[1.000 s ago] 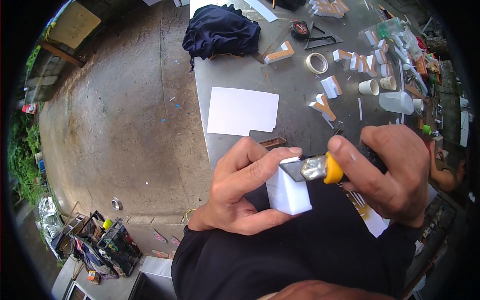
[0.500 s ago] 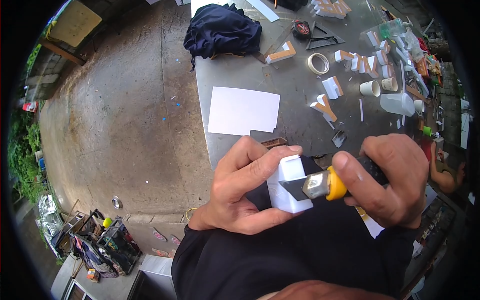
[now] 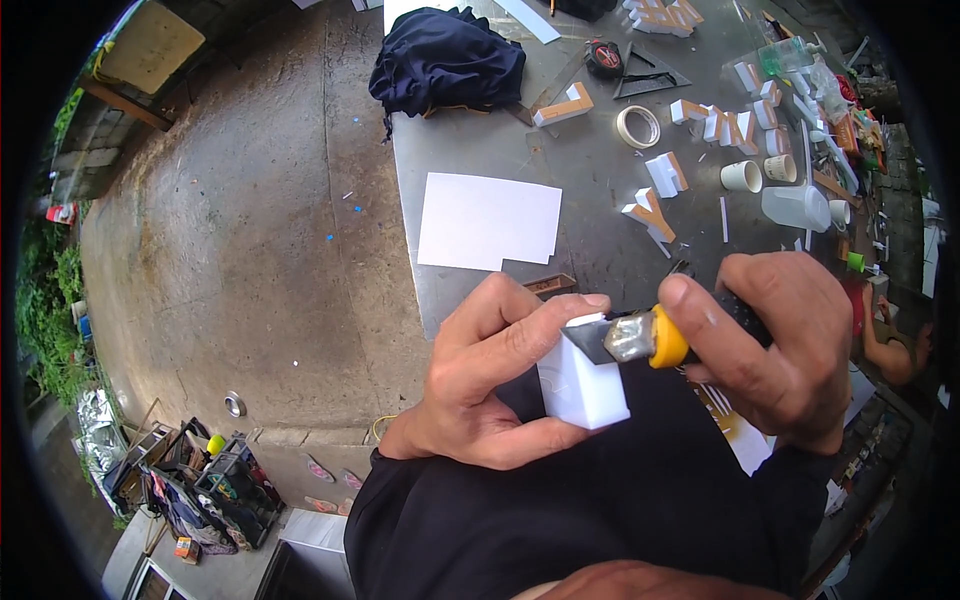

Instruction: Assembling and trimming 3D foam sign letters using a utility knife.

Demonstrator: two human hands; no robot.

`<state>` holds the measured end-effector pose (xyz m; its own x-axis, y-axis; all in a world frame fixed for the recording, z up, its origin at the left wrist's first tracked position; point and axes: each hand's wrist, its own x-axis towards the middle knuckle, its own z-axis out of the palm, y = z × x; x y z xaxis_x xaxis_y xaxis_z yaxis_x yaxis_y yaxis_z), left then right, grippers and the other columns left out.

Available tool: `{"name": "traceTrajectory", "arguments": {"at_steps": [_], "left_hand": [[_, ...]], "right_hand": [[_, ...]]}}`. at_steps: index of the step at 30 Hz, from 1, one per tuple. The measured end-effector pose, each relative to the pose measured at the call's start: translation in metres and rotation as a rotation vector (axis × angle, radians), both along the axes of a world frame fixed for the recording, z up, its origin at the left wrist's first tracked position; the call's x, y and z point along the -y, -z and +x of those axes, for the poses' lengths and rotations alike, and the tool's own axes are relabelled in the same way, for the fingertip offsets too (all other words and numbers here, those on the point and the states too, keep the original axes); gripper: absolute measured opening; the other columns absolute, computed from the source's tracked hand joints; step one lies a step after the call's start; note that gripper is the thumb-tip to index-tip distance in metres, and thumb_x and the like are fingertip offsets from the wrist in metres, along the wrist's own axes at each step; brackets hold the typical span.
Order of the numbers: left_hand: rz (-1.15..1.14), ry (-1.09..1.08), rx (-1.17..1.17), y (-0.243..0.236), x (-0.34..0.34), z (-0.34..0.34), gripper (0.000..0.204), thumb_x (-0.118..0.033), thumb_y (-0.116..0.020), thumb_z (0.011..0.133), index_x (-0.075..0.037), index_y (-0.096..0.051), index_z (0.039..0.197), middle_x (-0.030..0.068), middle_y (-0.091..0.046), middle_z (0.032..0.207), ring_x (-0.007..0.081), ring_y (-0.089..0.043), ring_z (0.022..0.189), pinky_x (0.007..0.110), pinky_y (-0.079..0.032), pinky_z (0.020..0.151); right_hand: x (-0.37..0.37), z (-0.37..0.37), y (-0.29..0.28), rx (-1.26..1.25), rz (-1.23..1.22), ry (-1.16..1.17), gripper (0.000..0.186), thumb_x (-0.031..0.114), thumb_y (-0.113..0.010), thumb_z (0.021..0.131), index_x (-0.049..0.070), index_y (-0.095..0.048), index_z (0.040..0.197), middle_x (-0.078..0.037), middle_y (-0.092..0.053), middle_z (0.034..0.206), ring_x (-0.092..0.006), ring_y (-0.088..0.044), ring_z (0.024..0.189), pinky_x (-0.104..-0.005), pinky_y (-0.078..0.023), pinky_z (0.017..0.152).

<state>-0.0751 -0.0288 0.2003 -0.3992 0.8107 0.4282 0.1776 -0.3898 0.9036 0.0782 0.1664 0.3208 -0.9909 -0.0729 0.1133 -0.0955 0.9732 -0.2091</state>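
Note:
My left hand (image 3: 500,375) grips a small white block (image 3: 590,385), its thumb side along the top and the fingers around the far left and below. In my right hand (image 3: 785,350) is a utility knife (image 3: 668,336) with a yellow collar and a dark handle, the thumb lying along it. The knife's broad dark blade lies against the upper end of the block, close to my left thumb tip. My left palm hides the block's left side.
A grey metal table (image 3: 590,260) holds a white sheet (image 3: 490,222), dark cloth (image 3: 450,62), a tape roll (image 3: 638,127), a tape measure (image 3: 603,60), paper cups (image 3: 740,177) and several white-and-tan letter-like pieces (image 3: 650,217). Another person's arm (image 3: 885,350) shows at far right.
The knife has moved up along the block, from its middle to its upper end. My right hand rose slightly with it. The left hand keeps its hold.

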Motion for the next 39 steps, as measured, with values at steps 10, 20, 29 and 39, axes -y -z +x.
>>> {"name": "traceTrajectory", "arguments": {"at_steps": [10,20,29,39], "left_hand": [[-0.007,0.022,0.042,-0.003,0.003,-0.001,0.078,-0.014,-0.091,0.064,0.011,-0.064,0.132,0.0147,-0.070,0.109,0.0163,-0.051,0.075,0.029,-0.046,0.069],[-0.032,-0.008,0.000,-0.002,0.004,0.001,0.080,-0.015,-0.092,0.064,0.012,-0.062,0.133,0.0157,-0.069,0.105,0.0179,-0.056,0.078,0.030,-0.049,0.072],[-0.017,-0.008,0.062,0.003,0.005,0.005,0.079,-0.018,-0.093,0.065,0.013,-0.063,0.132,0.0137,-0.063,0.097,0.0181,-0.056,0.079,0.030,-0.048,0.072],[0.032,-0.016,0.076,0.004,0.006,0.006,0.080,-0.015,-0.092,0.066,0.013,-0.061,0.133,0.0196,-0.069,0.113,0.0184,-0.057,0.081,0.031,-0.049,0.073]], "right_hand": [[-0.001,-0.001,0.003,0.039,0.026,0.005,0.053,0.031,-0.075,0.078,0.012,-0.071,0.127,-0.011,-0.059,0.088,-0.0266,-0.060,0.071,-0.0392,-0.046,0.059],[-0.001,-0.003,0.003,0.050,0.056,0.004,0.052,0.030,-0.075,0.080,0.013,-0.071,0.128,-0.010,-0.058,0.088,-0.0259,-0.060,0.071,-0.0396,-0.045,0.061],[-0.002,-0.003,0.004,0.040,0.057,0.000,0.050,0.030,-0.074,0.082,0.013,-0.071,0.129,-0.009,-0.058,0.087,-0.0255,-0.059,0.070,-0.0395,-0.044,0.060],[-0.004,-0.002,0.002,0.056,0.053,-0.006,0.052,0.030,-0.075,0.080,0.013,-0.070,0.129,-0.009,-0.056,0.085,-0.0250,-0.058,0.068,-0.0392,-0.043,0.059]]}}
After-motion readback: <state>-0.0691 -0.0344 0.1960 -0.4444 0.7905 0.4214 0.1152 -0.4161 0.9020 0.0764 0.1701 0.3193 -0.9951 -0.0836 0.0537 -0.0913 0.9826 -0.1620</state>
